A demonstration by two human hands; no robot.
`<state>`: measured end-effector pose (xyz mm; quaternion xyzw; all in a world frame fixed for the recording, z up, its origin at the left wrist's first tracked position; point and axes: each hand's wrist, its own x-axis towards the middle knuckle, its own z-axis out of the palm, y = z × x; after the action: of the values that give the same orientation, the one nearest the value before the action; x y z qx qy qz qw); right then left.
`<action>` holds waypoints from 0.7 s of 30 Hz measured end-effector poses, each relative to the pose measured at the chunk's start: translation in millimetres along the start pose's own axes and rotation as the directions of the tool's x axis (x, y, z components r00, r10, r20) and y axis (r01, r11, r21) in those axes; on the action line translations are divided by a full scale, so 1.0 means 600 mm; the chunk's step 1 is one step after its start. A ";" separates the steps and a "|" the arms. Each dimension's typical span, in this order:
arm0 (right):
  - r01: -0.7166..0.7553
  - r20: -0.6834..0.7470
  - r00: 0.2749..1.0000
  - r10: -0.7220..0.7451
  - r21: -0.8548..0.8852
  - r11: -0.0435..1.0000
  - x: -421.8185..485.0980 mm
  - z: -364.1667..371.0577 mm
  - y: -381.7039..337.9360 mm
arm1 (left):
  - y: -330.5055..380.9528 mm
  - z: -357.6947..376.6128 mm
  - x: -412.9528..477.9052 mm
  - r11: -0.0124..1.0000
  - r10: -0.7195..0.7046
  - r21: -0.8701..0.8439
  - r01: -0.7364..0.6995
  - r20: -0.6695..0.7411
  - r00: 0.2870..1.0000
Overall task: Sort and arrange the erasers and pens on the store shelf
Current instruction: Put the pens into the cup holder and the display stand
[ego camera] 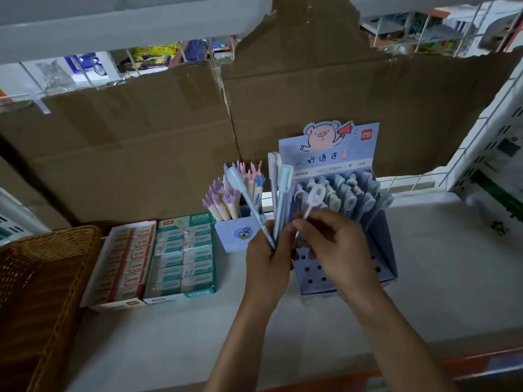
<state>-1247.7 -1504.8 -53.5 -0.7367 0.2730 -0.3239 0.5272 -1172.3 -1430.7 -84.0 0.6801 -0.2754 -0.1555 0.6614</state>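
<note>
- Our left hand (267,258) is closed around a small bundle of pens (276,199), tips down and caps fanned upward, so each cap shows and one can be singled out.
- Our right hand (334,244) has its fingers (300,223) pinched on a white pen (312,199) with a ring-shaped cap; we judge it is being drawn from the bundle for the pig display box (339,222) just behind, at twelve o'clock of the hands; empty holes show in its front tier.
- At ten o'clock stands a cup of pastel pens (232,193); at nine o'clock two eraser boxes (152,258) lie side by side on the shelf (452,278), already in neat rows; a wicker basket (42,278) sits further left.
</note>
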 end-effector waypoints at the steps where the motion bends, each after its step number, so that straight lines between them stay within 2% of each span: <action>1: -0.007 0.006 1.000 0.007 0.008 1.000 0.002 0.002 -0.001 | 0.000 0.000 0.000 1.000 0.002 0.014 -0.002 0.004 1.000; 3: -0.008 -0.035 0.999 0.010 0.062 0.998 0.006 -0.003 -0.003 | -0.002 -0.003 0.001 0.998 -0.008 0.064 0.010 -0.037 0.999; 5: 0.036 -0.140 0.990 -0.024 0.081 0.996 0.012 -0.019 -0.007 | -0.003 -0.008 0.003 0.997 -0.034 0.066 0.043 -0.123 0.992; 8: 0.122 -0.232 0.962 -0.143 -0.103 0.987 0.019 -0.041 -0.007 | -0.003 -0.016 0.005 0.995 -0.088 0.022 0.093 -0.176 0.981; 11: 0.210 -0.215 0.929 -0.301 -0.365 0.907 0.016 -0.028 0.003 | -0.007 -0.019 0.007 0.989 -0.097 0.089 0.114 -0.171 0.980; 13: 0.250 -0.169 0.914 -0.368 -0.480 0.841 0.016 -0.009 0.020 | -0.010 -0.018 0.008 0.983 -0.060 0.161 0.085 -0.152 0.987; 21: 0.249 -0.137 0.907 -0.398 -0.587 0.770 0.026 0.011 0.049 | -0.007 -0.022 0.007 0.976 -0.021 0.213 0.047 -0.124 0.992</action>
<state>-1234.2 -1521.4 -80.1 -0.8462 0.2881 -0.4079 0.1859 -1160.7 -1422.4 -86.6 0.7607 -0.2383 -0.0945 0.5964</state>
